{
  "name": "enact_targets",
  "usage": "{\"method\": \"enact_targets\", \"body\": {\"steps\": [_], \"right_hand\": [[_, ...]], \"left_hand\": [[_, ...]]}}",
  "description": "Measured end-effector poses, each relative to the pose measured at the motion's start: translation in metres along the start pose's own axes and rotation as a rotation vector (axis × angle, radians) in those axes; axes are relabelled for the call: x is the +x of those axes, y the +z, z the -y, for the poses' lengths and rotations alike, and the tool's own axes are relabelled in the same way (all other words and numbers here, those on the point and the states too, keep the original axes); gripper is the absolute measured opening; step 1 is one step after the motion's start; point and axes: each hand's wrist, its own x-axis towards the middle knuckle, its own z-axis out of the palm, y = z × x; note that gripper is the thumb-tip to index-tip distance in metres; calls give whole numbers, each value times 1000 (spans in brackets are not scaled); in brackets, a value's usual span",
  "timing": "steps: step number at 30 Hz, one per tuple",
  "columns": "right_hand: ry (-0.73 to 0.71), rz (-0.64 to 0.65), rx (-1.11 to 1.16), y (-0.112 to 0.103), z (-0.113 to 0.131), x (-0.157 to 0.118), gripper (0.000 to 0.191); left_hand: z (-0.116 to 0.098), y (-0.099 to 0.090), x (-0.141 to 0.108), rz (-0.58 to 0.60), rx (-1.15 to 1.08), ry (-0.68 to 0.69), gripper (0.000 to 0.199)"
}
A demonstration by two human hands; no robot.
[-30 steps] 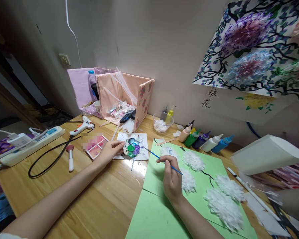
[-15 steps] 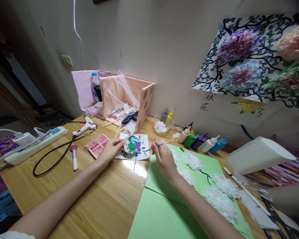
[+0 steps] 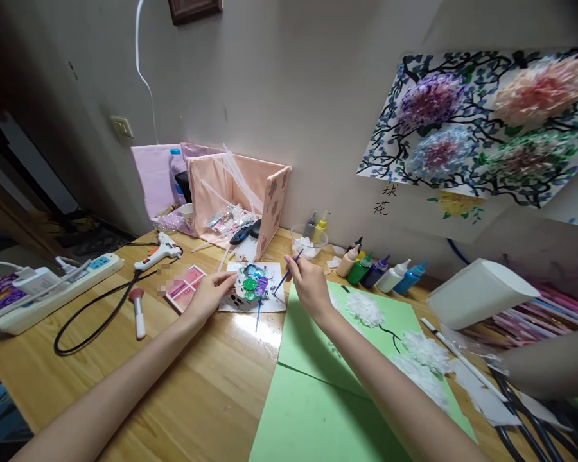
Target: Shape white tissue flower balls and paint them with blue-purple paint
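Observation:
My left hand pinches the left edge of a small paint palette, which is smeared with green, purple, blue and white paint. Under the palette lies a stained white paper. Between the fingertips of my right hand is a thin blue paintbrush, its tip pointing down left toward the paper's right part. A second blue brush lies against the palette's lower edge. Below my right forearm spreads green paper bearing white ruffled paper flowers and dark painted stems.
Paint bottles stand in a row behind the green paper, near a clear bowl with paper scraps. At left are a glue gun, a makeup brush, a pink palette case and a power strip. Scissors lie far right.
My right hand has tilted the brush more upright, and its handle now rises above my fingers. My left hand still holds the palette. The whole view has shifted slightly.

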Motion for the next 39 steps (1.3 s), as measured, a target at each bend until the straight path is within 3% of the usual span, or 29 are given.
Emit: {"method": "enact_targets", "body": {"steps": [3, 12, 17, 24, 31, 36, 39], "right_hand": [[-40, -8, -31, -5, 0, -5, 38], [-240, 146, -221, -10, 3, -13, 22], [-196, 278, -119, -16, 4, -7, 30], [81, 97, 35, -10, -8, -2, 40], [33, 5, 60, -19, -5, -9, 43], [-10, 40, 55, -15, -6, -14, 43], [-46, -31, 117, -18, -4, -18, 41]], "left_hand": [[1, 0, 0, 0, 0, 2, 47], [1, 2, 0, -5, -8, -37, 50], [5, 0, 2, 13, -3, -19, 47], [6, 1, 3, 4, 19, -23, 48], [5, 2, 2, -4, 8, -41, 45], [4, 3, 1, -17, 3, -52, 46], [3, 4, 0, -5, 8, -50, 48]]}}
